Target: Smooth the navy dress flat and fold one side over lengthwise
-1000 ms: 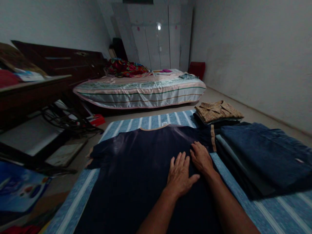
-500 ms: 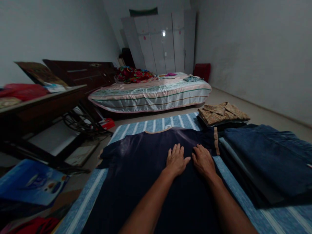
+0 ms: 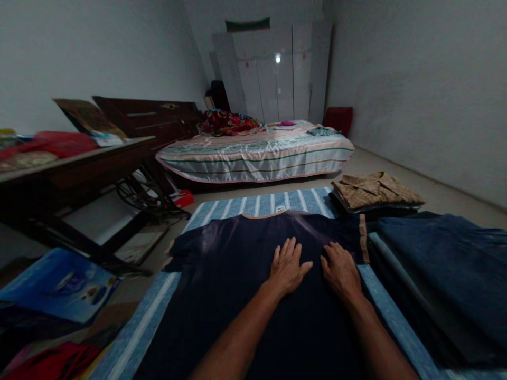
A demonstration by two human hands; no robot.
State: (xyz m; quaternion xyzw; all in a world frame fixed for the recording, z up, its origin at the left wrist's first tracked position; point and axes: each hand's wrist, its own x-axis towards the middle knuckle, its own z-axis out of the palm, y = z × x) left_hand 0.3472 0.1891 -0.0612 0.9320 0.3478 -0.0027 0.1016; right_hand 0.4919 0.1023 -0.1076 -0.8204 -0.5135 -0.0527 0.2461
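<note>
A dark navy T-shirt [image 3: 222, 285] with tan trim at the neck and sleeve ends lies spread out, its neckline away from me. Beneath it is a blue and white striped mat [image 3: 253, 203]. My left hand [image 3: 287, 268] rests flat on the upper middle of the shirt, fingers stretched out and thumb apart. On the shirt's right part, close to the sleeve, my right hand [image 3: 341, 269] lies palm down with its fingers slightly bent. Neither hand holds anything. The shirt's lower end runs out of view below.
Folded jeans [image 3: 447, 269] are stacked at the right, with a folded patterned tan shirt [image 3: 374, 190] behind them. Ahead stands a bed [image 3: 257, 158]. On the left are a sewing table [image 3: 79, 163], a blue box [image 3: 63, 285] and red cloth [image 3: 51, 364].
The view has turned a little to the left, so things appear shifted right. Both hands stay on the shirt in nearly the same places, and the shirt still lies spread.
</note>
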